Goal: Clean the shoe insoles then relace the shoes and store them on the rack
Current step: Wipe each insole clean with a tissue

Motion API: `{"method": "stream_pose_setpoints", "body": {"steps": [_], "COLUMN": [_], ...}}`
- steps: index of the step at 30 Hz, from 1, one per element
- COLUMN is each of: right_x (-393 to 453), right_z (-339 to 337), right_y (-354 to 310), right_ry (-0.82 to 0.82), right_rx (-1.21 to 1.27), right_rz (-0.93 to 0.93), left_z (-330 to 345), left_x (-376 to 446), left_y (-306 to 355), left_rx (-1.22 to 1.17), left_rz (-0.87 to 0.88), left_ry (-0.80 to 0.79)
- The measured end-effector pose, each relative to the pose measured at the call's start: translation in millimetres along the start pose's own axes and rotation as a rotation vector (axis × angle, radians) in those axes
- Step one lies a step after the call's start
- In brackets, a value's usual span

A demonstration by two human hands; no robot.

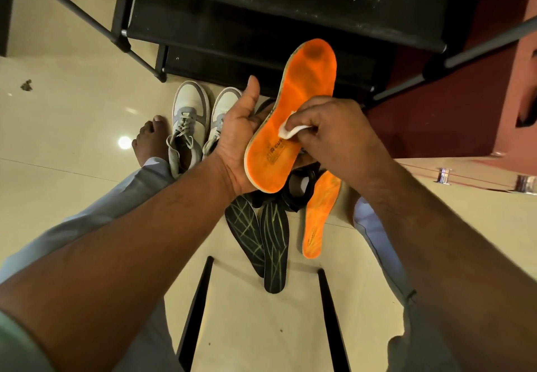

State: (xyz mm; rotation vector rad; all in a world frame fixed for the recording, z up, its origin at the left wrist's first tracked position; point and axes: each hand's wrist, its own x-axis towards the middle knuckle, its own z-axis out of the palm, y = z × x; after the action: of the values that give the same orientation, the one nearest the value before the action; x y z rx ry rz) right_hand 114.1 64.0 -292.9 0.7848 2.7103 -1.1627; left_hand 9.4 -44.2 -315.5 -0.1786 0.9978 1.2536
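Observation:
My left hand (238,136) holds an orange insole (299,104) by its heel end, toe pointing up and away. My right hand (331,130) pinches a small white wipe (290,130) and presses it on the insole's middle. A second orange insole (319,215) lies on the floor below, beside two black insoles (261,241) with yellow-green lines. A pair of white and grey sneakers (191,122) stands on the floor to the left, laces loose. Black shoes (299,188) lie partly hidden under my hands.
The black shoe rack (261,17) with dark shelves and metal tubes stands straight ahead. My bare foot (151,139) rests left of the sneakers. Two black bars (194,307) of a seat frame run along the glossy cream floor near me. A red wall is at right.

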Motion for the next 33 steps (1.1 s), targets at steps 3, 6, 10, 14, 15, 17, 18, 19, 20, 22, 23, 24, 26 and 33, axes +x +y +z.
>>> {"method": "stream_pose_setpoints", "body": {"steps": [3, 6, 10, 14, 15, 17, 18, 19, 20, 22, 23, 24, 26, 33], "right_x": [-1.5, -3.6, 0.3, -0.3, -1.4, -2.3, -1.7, -0.8, 0.4, 0.8, 0.4, -0.6, -3.1, -0.2], "right_z": [-3.3, -8.2, 2.7, -8.1, -11.1, -10.6, -7.2, -3.9, -1.6, -2.7, -5.0, -8.3, -12.3, -0.9], "right_y": [-4.0, -12.6, 3.0, 0.8, -2.8, -4.5, -2.1, 0.6, 3.3, 3.3, 1.7, -1.9, -12.5, 2.0], "right_ry": [-0.124, -0.311, -0.059, -0.273, -0.357, -0.373, -0.300, -0.204, -0.118, -0.045, -0.076, -0.150, -0.319, 0.041], "right_rx": [0.084, 0.248, 0.060, 0.176, 0.231, 0.255, 0.215, 0.150, 0.087, 0.064, 0.103, 0.165, 0.286, 0.105], "right_rz": [0.013, -0.025, 0.056, 0.008, -0.002, -0.010, -0.007, 0.007, 0.042, 0.124, 0.136, 0.129, 0.091, 0.211], "left_z": [2.9, 1.1, 0.4, -4.3, -6.3, -8.2, -7.8, -5.8, -3.8, 0.4, 0.7, -0.1, -2.8, 4.8], "left_x": [-1.5, -1.7, 4.5, 7.0, 7.8, 8.5, 8.5, 8.1, 7.7, 4.9, 4.3, 3.8, 2.3, 0.3], "left_y": [2.2, 2.2, -1.2, -3.2, -2.7, -2.2, -2.2, -2.7, -3.2, -3.3, -2.7, -2.0, 0.7, -2.4], "left_rx": [-0.138, -0.209, -0.183, -0.251, -0.272, -0.290, -0.274, -0.244, -0.219, -0.210, -0.227, -0.258, -0.334, -0.269], "left_rz": [-0.037, -0.042, -0.019, -0.006, -0.007, 0.000, 0.012, 0.030, 0.049, 0.072, 0.080, 0.086, 0.080, 0.081], "left_ry": [-0.005, -0.003, -0.008, -0.024, -0.036, -0.062, -0.069, -0.073, -0.076, -0.074, -0.081, -0.094, -0.108, -0.080]}}
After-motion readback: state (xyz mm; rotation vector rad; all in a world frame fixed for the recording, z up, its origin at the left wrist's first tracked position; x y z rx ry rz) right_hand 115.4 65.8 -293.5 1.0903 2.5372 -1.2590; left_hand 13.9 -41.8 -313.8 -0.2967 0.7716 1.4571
